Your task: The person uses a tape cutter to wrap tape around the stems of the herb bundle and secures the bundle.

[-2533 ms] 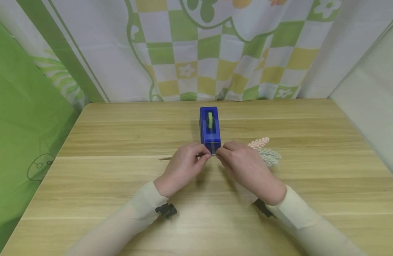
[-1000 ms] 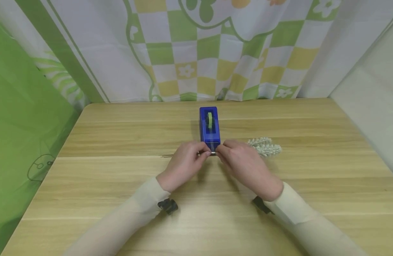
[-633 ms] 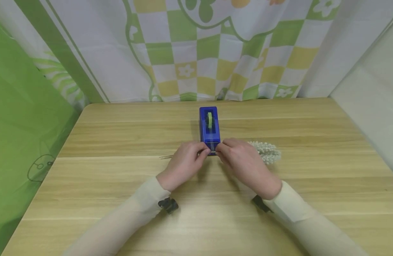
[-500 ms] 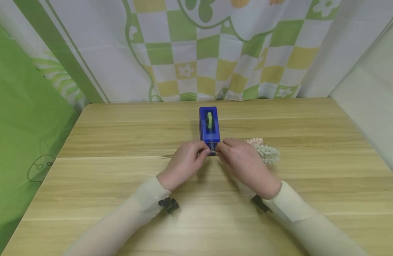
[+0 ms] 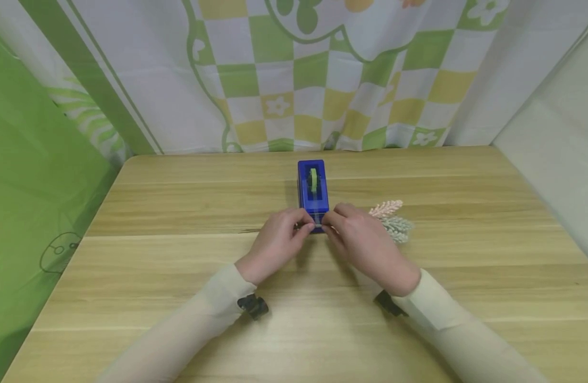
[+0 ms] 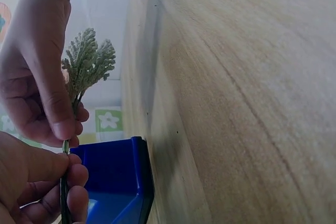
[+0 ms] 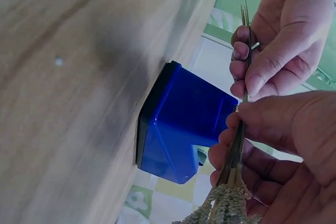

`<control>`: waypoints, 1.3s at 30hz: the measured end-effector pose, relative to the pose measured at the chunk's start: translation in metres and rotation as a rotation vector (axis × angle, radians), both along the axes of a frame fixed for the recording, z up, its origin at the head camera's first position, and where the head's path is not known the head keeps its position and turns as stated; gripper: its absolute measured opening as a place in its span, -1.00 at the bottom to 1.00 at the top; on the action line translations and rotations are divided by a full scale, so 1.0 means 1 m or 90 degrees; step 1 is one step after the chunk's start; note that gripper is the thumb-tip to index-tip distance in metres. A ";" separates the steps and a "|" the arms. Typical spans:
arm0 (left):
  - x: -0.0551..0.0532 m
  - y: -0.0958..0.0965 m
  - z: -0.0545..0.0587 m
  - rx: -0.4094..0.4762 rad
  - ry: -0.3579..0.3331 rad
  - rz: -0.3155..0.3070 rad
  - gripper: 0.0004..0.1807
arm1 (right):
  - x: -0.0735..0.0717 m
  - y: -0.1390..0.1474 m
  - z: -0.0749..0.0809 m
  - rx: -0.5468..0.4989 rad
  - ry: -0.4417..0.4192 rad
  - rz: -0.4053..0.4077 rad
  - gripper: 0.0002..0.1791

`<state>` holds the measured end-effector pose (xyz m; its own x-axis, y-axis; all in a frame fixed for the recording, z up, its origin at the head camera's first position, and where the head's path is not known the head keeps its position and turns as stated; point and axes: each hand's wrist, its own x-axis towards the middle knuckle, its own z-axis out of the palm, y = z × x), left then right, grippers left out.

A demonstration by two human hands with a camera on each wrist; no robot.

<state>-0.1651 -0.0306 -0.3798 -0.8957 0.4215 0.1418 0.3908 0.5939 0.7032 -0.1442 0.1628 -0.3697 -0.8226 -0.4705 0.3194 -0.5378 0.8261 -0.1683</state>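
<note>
Both hands pinch one thin bunch of flower sprigs, pale green and pink, held sideways in front of a blue tape dispenser. My left hand grips the stems, whose bare ends stick out to its left. Just right of it, my right hand pinches the stems nearer the flower heads. Between the fingertips, a strip of clear tape runs from the dispenser's front to the stems. The dispenser's lower front is partly hidden by the fingers.
A yellow-green tape roll sits inside the dispenser. The wooden table ends at a checked curtain behind, with green cloth at the left. A small black camera is worn on the left wrist.
The bunch has turned about its stems: the pink sprig went out of sight, then reappeared above the green ones. Both hands have shifted slightly toward the dispenser, still pinching the stems.
</note>
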 end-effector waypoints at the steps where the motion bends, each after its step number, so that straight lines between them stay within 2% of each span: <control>1: 0.000 0.000 0.000 0.003 -0.001 -0.001 -0.88 | 0.000 0.000 0.000 -0.002 -0.008 -0.004 -0.89; 8: -0.002 0.000 -0.003 0.014 -0.004 -0.006 -0.88 | -0.003 -0.004 0.005 -0.017 -0.051 -0.030 -0.82; 17: -0.002 0.000 -0.004 0.028 -0.004 -0.011 -0.88 | -0.010 -0.013 0.003 -0.025 -0.064 -0.077 -0.72; 22: -0.002 -0.001 -0.004 0.030 -0.002 -0.013 -0.88 | -0.013 -0.014 0.003 -0.056 -0.111 -0.089 -0.73; 31: -0.002 -0.001 -0.004 0.024 -0.002 -0.013 -0.87 | -0.018 -0.012 0.005 -0.115 -0.230 -0.098 -0.77; 39: -0.001 0.000 -0.003 0.032 -0.017 -0.011 -0.86 | -0.021 -0.010 0.004 -0.147 -0.268 -0.096 -0.78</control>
<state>-0.1665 -0.0310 -0.3825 -0.8917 0.4304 0.1402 0.3824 0.5504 0.7422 -0.1654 0.1528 -0.3657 -0.9558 -0.2929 0.0264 -0.2613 0.8047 -0.5330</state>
